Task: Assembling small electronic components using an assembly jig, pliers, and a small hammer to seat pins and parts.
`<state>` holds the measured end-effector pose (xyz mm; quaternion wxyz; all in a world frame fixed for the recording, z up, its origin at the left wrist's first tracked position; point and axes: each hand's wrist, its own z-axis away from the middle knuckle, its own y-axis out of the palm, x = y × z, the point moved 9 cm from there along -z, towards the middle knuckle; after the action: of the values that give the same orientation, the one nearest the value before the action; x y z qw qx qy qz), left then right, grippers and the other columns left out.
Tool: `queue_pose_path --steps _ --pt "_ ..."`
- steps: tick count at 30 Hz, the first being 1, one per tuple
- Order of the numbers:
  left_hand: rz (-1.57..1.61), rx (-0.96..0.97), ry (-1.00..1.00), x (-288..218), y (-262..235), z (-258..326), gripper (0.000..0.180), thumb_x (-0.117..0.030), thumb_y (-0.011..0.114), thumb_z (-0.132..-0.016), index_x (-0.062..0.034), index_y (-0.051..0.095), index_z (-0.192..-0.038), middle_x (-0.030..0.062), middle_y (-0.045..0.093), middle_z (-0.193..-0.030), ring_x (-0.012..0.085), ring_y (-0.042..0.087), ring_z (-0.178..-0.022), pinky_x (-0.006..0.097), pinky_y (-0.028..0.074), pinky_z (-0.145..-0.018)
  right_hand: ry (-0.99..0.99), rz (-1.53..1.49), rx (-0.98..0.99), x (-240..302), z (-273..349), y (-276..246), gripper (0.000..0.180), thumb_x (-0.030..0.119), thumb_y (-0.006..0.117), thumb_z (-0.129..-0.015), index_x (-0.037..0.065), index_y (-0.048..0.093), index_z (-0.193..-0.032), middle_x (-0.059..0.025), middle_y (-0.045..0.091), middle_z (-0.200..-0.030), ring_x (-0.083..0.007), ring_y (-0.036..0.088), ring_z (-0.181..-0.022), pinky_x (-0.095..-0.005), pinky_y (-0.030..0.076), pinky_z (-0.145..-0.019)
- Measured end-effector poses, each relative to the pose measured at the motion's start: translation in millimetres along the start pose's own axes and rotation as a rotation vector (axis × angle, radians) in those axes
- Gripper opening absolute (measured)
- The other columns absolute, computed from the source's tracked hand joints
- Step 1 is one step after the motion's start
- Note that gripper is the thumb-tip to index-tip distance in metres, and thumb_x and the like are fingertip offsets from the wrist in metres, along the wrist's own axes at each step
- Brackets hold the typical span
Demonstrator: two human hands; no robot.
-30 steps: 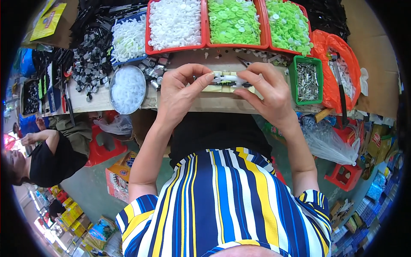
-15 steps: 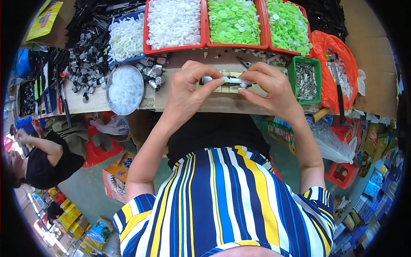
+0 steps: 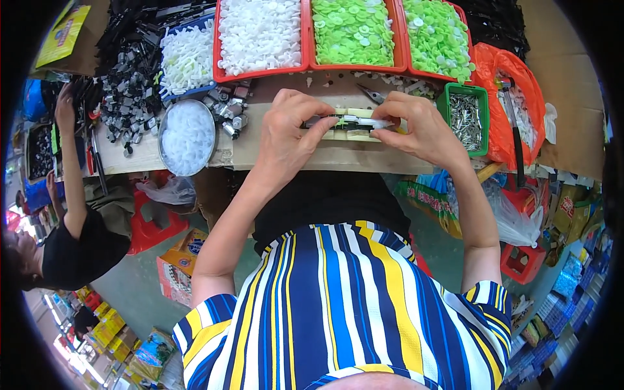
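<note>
Between my two hands lies a slim white-and-black plastic assembly (image 3: 356,120) with a bit of green near its left end. My left hand (image 3: 289,127) pinches that left end between thumb and fingers. At the other end, the thumb and fingers of my right hand (image 3: 419,130) close on the white part. Beneath the assembly is a cream-coloured block (image 3: 354,136) on the worktable (image 3: 260,153). Fingertips cover both ends of the assembly, so its exact kind is unclear. Pliers (image 3: 370,94) lie just beyond, left of my right hand's knuckles.
Red trays (image 3: 260,73) of white pieces and green discs line the back. A round dish (image 3: 161,144) of translucent pieces and grey metal parts (image 3: 133,91) sit left. To the right stand a green box (image 3: 444,107) of metal pins and an orange bag (image 3: 484,68). A co-worker (image 3: 81,250) reaches in at left.
My right hand has shifted slightly right along the assembly, and more green shows by my left fingertips. The co-worker's arm has stretched forward over the table.
</note>
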<state>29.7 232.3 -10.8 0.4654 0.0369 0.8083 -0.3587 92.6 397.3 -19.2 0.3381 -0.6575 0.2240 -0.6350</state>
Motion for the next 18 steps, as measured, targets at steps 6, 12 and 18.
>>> queue_pose_path --steps 6,12,18 --pt "-0.055 0.031 0.02 -3.8 7.0 0.2 0.015 -0.005 0.077 -0.076 -0.0006 0.072 -0.09 0.0095 0.069 -0.088 0.0251 0.059 -0.089 0.035 0.048 -0.077 -0.075 0.072 0.031 12.4 0.0 2.8 0.022 0.013 0.073 -0.08 -0.003 0.066 -0.094 -0.0135 0.059 -0.086 -0.0299 0.061 -0.075 -0.0387 0.048 -0.066" --pt "-0.085 0.031 0.125 -13.1 18.4 -2.0 0.014 -0.004 0.077 -0.075 -0.0024 0.072 -0.088 0.0084 0.067 -0.087 0.027 0.058 -0.09 0.037 0.048 -0.077 -0.164 0.141 -0.073 19.1 3.0 7.3 0.024 0.013 0.074 -0.079 0.001 0.065 -0.098 -0.013 0.058 -0.09 -0.0306 0.061 -0.078 -0.0394 0.048 -0.067" --pt "-0.166 0.029 0.215 -14.9 32.0 -3.8 0.013 -0.003 0.076 -0.074 -0.0037 0.07 -0.085 0.0078 0.065 -0.085 0.0291 0.057 -0.09 0.038 0.049 -0.076 -0.066 0.006 -0.16 5.3 6.9 7.2 0.025 0.006 0.076 -0.075 0.002 0.066 -0.098 -0.012 0.057 -0.092 -0.0295 0.06 -0.084 -0.0393 0.049 -0.072"
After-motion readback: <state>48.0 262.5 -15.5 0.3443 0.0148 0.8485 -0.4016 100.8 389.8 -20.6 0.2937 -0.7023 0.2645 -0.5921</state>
